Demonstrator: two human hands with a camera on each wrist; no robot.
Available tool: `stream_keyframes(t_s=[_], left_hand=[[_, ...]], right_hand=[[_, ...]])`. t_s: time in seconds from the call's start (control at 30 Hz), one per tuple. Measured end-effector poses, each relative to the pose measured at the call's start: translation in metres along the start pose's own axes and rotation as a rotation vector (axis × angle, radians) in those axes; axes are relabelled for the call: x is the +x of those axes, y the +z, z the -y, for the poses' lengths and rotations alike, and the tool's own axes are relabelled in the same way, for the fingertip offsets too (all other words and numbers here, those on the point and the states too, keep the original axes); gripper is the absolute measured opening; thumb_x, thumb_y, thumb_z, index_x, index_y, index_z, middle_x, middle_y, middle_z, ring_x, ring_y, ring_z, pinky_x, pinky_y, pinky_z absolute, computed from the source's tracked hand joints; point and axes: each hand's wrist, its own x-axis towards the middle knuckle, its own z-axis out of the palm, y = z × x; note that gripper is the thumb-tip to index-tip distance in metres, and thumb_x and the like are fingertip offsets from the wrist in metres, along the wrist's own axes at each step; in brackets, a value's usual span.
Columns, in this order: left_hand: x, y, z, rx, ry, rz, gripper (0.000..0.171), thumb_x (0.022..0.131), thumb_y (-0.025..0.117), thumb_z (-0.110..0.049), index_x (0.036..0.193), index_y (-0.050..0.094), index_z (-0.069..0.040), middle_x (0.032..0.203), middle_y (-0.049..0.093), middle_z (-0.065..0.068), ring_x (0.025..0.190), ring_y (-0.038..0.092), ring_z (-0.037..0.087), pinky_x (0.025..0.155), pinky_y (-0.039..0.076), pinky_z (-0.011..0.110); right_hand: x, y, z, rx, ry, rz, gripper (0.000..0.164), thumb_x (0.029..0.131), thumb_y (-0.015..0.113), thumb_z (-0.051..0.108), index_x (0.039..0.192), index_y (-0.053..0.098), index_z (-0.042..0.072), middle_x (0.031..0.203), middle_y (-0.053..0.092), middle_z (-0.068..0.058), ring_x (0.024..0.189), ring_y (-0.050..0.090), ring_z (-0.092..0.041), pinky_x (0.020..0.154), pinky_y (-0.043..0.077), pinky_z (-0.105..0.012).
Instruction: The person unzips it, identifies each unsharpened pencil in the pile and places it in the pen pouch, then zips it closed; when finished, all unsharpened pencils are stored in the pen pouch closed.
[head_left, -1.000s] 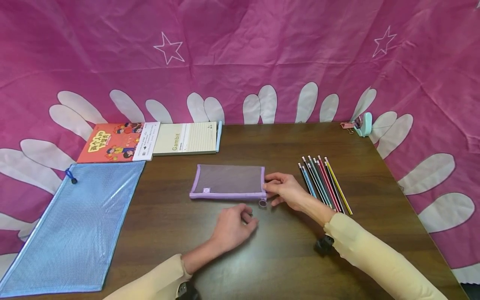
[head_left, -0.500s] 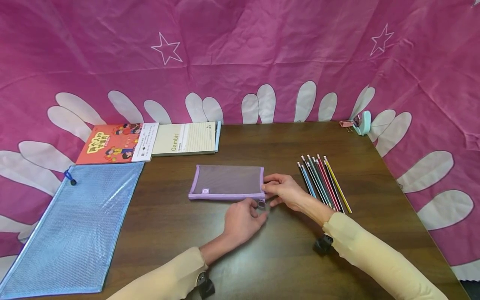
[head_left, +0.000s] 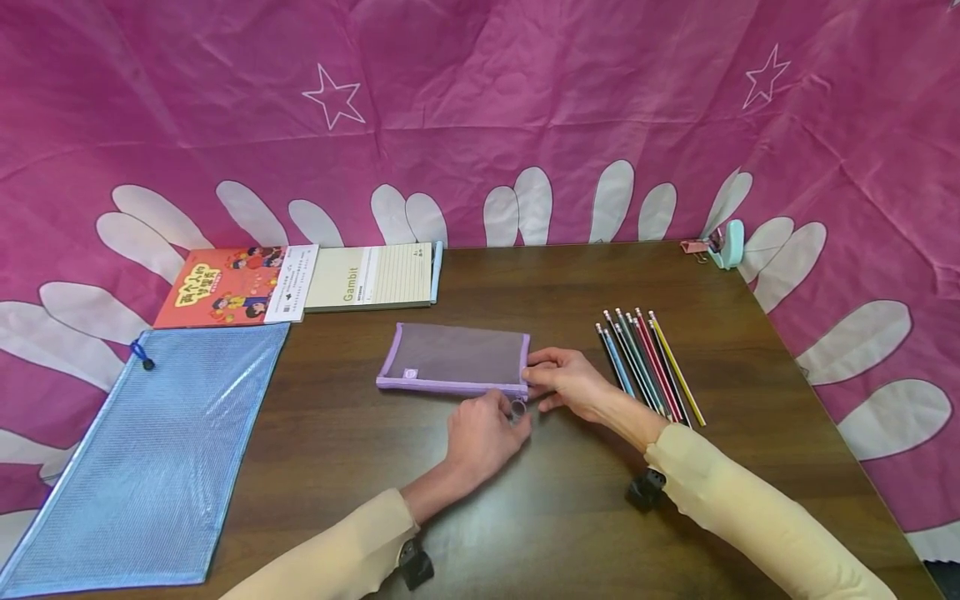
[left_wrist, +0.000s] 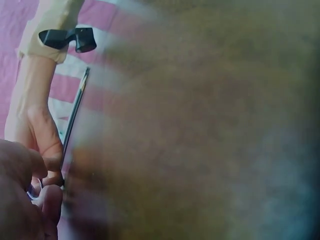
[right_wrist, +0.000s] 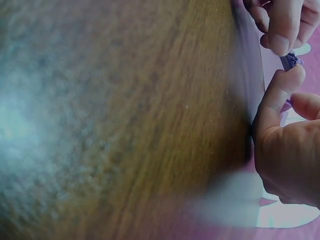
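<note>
A purple mesh zip pouch (head_left: 461, 354) with a small label lies at the middle of the table, its zipper edge toward me. My right hand (head_left: 572, 385) pinches the pouch's right side near the zipper end. Just below that corner, my left hand (head_left: 483, 435) holds the round zipper pull (head_left: 518, 408) between thumb and fingers. In the left wrist view, part of the ring (left_wrist: 35, 190) shows between the left fingers. The right wrist view has both hands close together, with the right thumb (right_wrist: 282, 87) at the zipper end.
Several pencils (head_left: 651, 367) lie right of the right hand. A blue mesh bag (head_left: 165, 450) spreads at the left, below a red book (head_left: 225, 287) and a notebook (head_left: 375, 277). A mint-coloured item (head_left: 731, 244) and a pink clip (head_left: 695, 247) sit at the back right.
My left hand has moved right and up to the zipper pull and taken hold of it. The pouch's front edge has shifted slightly up. The right hand keeps its place.
</note>
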Motion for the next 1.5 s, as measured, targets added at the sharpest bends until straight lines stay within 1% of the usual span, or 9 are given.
stream_keyframes(t_s=[0.17, 0.3, 0.37, 0.5, 0.7, 0.97, 1.1, 1.33, 1.5], left_hand=[[-0.004, -0.006, 0.000, -0.022, 0.098, -0.012, 0.012, 0.080, 0.075, -0.016, 0.073, 0.066, -0.012, 0.056, 0.054, -0.009, 0.048, 0.049, 0.009, 0.047, 0.041, 0.028], [-0.005, -0.010, 0.003, -0.054, 0.182, -0.058, 0.014, 0.082, 0.073, -0.006, 0.071, 0.066, -0.012, 0.058, 0.055, -0.007, 0.050, 0.047, 0.007, 0.046, 0.039, 0.025], [-0.006, -0.011, 0.005, -0.079, 0.197, -0.085, 0.012, 0.082, 0.073, -0.004, 0.073, 0.068, -0.011, 0.061, 0.057, -0.006, 0.051, 0.048, 0.006, 0.047, 0.039, 0.024], [-0.007, -0.011, 0.008, -0.135, 0.196, -0.115, 0.007, 0.081, 0.075, -0.002, 0.078, 0.073, -0.009, 0.066, 0.062, -0.005, 0.055, 0.053, 0.005, 0.050, 0.044, 0.023], [-0.007, -0.012, 0.011, -0.175, 0.188, -0.118, 0.006, 0.081, 0.076, -0.002, 0.080, 0.074, -0.008, 0.070, 0.068, -0.004, 0.059, 0.060, 0.005, 0.055, 0.049, 0.024], [-0.006, -0.013, 0.011, -0.158, 0.218, -0.096, 0.007, 0.081, 0.076, -0.003, 0.080, 0.074, -0.009, 0.069, 0.068, -0.005, 0.059, 0.059, 0.006, 0.054, 0.049, 0.028], [-0.005, -0.013, 0.010, -0.157, 0.207, -0.096, 0.008, 0.081, 0.076, -0.002, 0.079, 0.074, -0.010, 0.068, 0.068, -0.006, 0.058, 0.059, 0.006, 0.053, 0.048, 0.028], [-0.005, -0.013, 0.010, -0.163, 0.201, -0.104, 0.009, 0.080, 0.075, -0.002, 0.078, 0.074, -0.010, 0.066, 0.067, -0.006, 0.057, 0.058, 0.005, 0.052, 0.048, 0.026], [-0.004, -0.013, 0.011, -0.163, 0.205, -0.102, 0.010, 0.080, 0.075, -0.002, 0.077, 0.073, -0.011, 0.066, 0.066, -0.006, 0.056, 0.057, 0.005, 0.052, 0.048, 0.025]], right_hand=[[0.001, 0.000, 0.000, -0.025, 0.001, -0.010, 0.038, 0.093, 0.065, 0.003, 0.126, 0.051, -0.011, 0.088, 0.068, -0.006, 0.070, 0.064, -0.015, 0.051, 0.049, -0.025], [0.002, -0.001, 0.000, -0.048, -0.010, -0.013, 0.038, 0.093, 0.065, 0.004, 0.126, 0.052, -0.011, 0.089, 0.067, -0.007, 0.070, 0.063, -0.015, 0.050, 0.047, -0.024], [0.002, -0.002, -0.001, -0.052, -0.013, -0.009, 0.039, 0.093, 0.065, 0.004, 0.126, 0.052, -0.011, 0.089, 0.066, -0.008, 0.069, 0.062, -0.015, 0.050, 0.046, -0.024], [0.001, -0.001, -0.001, -0.056, -0.010, -0.010, 0.039, 0.092, 0.064, 0.003, 0.127, 0.052, -0.010, 0.089, 0.065, -0.008, 0.068, 0.060, -0.015, 0.049, 0.044, -0.023], [0.000, 0.002, -0.002, -0.041, -0.032, -0.014, 0.040, 0.090, 0.062, -0.001, 0.127, 0.051, -0.011, 0.088, 0.064, -0.008, 0.068, 0.059, -0.014, 0.048, 0.042, -0.022], [-0.001, 0.001, -0.002, -0.052, -0.015, -0.018, 0.043, 0.091, 0.063, 0.002, 0.130, 0.050, -0.008, 0.094, 0.066, -0.013, 0.074, 0.061, -0.015, 0.051, 0.044, -0.023], [-0.003, 0.000, -0.001, -0.055, -0.013, 0.004, 0.045, 0.091, 0.065, 0.006, 0.132, 0.050, -0.006, 0.097, 0.066, -0.014, 0.074, 0.060, -0.016, 0.053, 0.044, -0.024], [-0.006, -0.001, 0.000, -0.022, -0.071, 0.067, 0.049, 0.091, 0.065, 0.000, 0.135, 0.046, -0.010, 0.095, 0.066, -0.011, 0.071, 0.053, -0.014, 0.059, 0.043, -0.023], [-0.006, -0.002, -0.001, -0.045, -0.070, 0.050, 0.051, 0.092, 0.065, 0.001, 0.140, 0.047, -0.005, 0.099, 0.067, -0.011, 0.075, 0.054, -0.016, 0.062, 0.044, -0.024]])
